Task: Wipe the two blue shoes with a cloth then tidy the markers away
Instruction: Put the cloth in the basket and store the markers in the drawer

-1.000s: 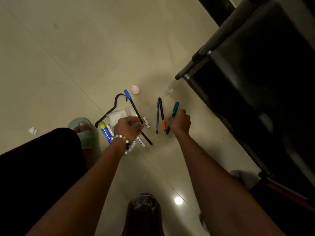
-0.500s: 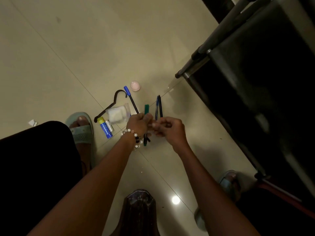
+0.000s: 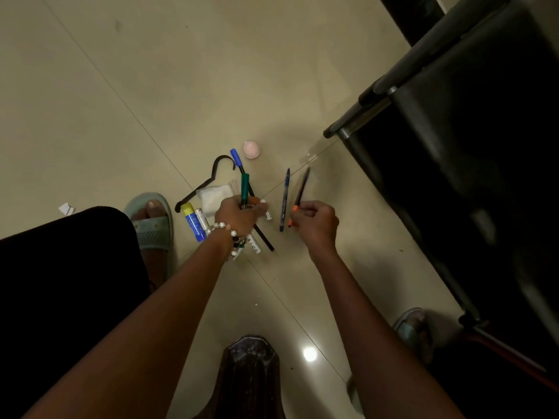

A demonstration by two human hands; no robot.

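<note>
Since half a second ago our hands have drawn apart: the green marker now stands in our left hand, fingers curled round its barrel, while our right hand has lifted the orange-capped marker off the floor, pinched near its cap end.

We judge the tidying to be partly done — two markers gathered, others left. The blue shoes and the cloth for them are nowhere in view, so we cannot tell whether the wiping is finished.

The glossy tiled floor reflects a lamp; its thin grout lines run diagonally. A dark shelf frame of smooth tube stands at right. Near our left foot lies a thin black hanger, curved at the hook, with a soft white pad in a clear wrapper beside it. The blue-capped marker — long, slim, black-bodied — runs under our left hand, and a slender blue pen lies just beside our right. A blue glue stick with a yellow cap and a small round pink lid complete the scatter.
</note>
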